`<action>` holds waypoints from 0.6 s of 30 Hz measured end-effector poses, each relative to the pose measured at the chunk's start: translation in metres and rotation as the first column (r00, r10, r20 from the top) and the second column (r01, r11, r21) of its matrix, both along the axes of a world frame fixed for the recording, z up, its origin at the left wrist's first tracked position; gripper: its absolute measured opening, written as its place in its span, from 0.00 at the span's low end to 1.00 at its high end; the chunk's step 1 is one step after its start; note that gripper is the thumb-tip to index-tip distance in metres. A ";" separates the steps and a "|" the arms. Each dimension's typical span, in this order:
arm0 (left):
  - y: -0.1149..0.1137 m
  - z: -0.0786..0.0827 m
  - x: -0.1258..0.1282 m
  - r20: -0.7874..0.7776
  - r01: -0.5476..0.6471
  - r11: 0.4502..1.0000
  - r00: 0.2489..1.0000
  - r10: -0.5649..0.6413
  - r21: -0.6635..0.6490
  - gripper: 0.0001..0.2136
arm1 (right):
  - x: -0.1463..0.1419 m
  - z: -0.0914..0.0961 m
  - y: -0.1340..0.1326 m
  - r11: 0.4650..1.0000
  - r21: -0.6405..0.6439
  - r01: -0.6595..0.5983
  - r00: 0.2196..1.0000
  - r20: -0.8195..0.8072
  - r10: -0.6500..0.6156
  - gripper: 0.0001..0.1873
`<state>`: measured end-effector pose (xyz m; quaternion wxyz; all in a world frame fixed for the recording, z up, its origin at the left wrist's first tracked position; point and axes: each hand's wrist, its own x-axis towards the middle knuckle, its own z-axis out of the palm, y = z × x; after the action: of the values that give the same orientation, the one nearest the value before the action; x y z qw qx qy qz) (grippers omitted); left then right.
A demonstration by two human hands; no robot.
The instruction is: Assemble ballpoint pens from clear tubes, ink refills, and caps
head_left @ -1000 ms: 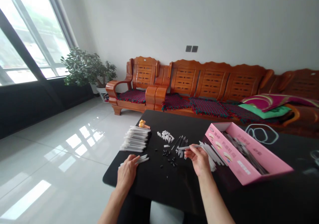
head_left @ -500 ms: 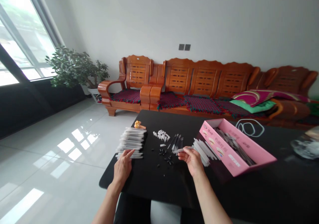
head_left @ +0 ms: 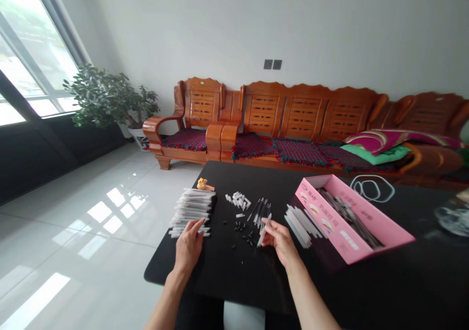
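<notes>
My left hand [head_left: 188, 248] rests against the near end of a stack of white plastic tubes [head_left: 190, 213], and its fingertips touch them. My right hand [head_left: 281, 242] pinches a slim translucent pen barrel [head_left: 264, 230], tilted steeply over the black table [head_left: 227, 266]. Just beyond it lies a cluster of dark-tipped pen refills [head_left: 261, 213]. Loose translucent tubes [head_left: 298, 227] lie to its right. Small white pieces [head_left: 238, 200] and small black pieces [head_left: 242, 234] are scattered between my hands.
A pink cardboard box [head_left: 344, 217] holds dark pens at the table's right. A small orange figurine [head_left: 202, 184] stands behind the stack, and pale rubber bands [head_left: 372, 188] lie at the back. A wooden sofa [head_left: 304, 120] stands beyond the table, with a potted plant [head_left: 110, 100] by the window.
My right hand has turned the barrel from nearly flat to steeply tilted. My left hand has moved from the table's middle to the stack. The view has shifted slightly.
</notes>
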<state>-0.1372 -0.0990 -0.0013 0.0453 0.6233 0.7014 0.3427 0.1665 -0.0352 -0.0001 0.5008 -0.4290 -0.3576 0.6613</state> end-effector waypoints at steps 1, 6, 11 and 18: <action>0.003 0.001 0.007 0.049 0.027 0.999 0.998 -0.029 0.035 0.16 | -0.002 0.002 -0.001 1.000 0.005 -0.024 1.000 0.006 0.024 0.31; 0.035 0.003 0.054 0.181 0.196 0.974 0.960 -0.214 0.113 0.12 | -0.013 0.013 -0.006 0.989 0.054 -0.139 0.990 -0.012 0.140 0.43; 0.074 0.007 0.086 0.000 0.236 0.972 0.972 -0.236 0.013 0.13 | -0.016 0.015 -0.005 0.993 0.011 -0.119 0.978 -0.169 0.119 0.16; 0.098 0.004 0.089 -0.161 0.283 0.945 0.938 -0.309 -0.163 0.06 | -0.011 0.017 -0.003 0.999 -0.006 -0.032 0.961 -0.276 0.029 0.20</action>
<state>-0.0486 -0.0008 0.0022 0.0743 0.7462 0.6226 0.2238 0.1552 -0.0384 0.0174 0.5331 -0.3296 -0.2874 0.7243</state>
